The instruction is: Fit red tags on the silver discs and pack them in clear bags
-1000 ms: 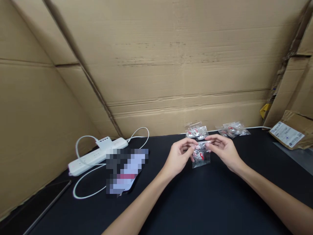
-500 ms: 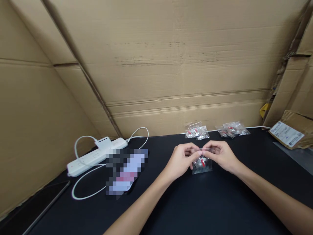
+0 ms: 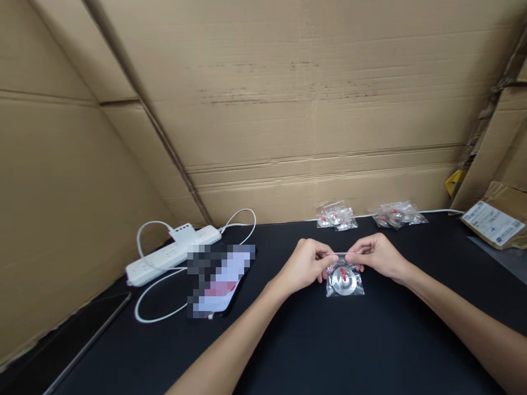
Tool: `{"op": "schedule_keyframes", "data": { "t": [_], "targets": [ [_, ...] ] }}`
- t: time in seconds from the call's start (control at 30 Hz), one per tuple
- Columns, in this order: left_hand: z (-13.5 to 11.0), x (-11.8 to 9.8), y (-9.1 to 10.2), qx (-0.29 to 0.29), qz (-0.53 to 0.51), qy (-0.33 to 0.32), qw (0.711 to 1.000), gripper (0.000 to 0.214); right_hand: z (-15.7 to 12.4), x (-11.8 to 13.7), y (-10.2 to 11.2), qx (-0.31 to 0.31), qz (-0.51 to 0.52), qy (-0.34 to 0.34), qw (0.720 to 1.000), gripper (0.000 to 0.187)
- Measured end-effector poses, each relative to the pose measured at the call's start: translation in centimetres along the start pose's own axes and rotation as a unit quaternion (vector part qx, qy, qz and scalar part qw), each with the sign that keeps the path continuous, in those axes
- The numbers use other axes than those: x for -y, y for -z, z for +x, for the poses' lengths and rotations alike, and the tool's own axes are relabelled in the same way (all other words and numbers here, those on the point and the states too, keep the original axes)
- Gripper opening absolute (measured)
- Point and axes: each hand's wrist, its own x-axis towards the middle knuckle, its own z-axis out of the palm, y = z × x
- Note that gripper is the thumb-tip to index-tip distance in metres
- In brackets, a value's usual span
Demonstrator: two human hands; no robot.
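A small clear plastic bag point(image 3: 345, 281) holding a round silver part with a red piece hangs just above the black table point(image 3: 329, 351). My left hand point(image 3: 307, 266) pinches the bag's top edge at its left end. My right hand point(image 3: 376, 257) pinches the same edge at its right end. Both hands are closed on the bag, thumbs and forefingers pressed on the strip along the top.
Two small heaps of similar filled bags point(image 3: 335, 215) point(image 3: 398, 214) lie at the table's back by the cardboard wall point(image 3: 313, 109). A white power strip point(image 3: 171, 257) with its cable and a blurred phone point(image 3: 218, 277) lie left. A labelled cardboard box point(image 3: 496, 222) stands at the right.
Both hands have lowered the bag a little toward the table, and their fingers have closed along its top edge. The bag's silver part now faces me more squarely.
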Motion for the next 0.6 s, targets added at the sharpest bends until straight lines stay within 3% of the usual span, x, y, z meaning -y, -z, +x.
{"op": "schedule_keyframes", "data": {
  "t": [0.6],
  "targets": [
    [0.33,0.8,1.1,0.035,-0.071,0.019,0.997,0.026,-0.3,0.47,1.0,0.015,0.019,-0.015,1.0,0.021]
  ]
}}
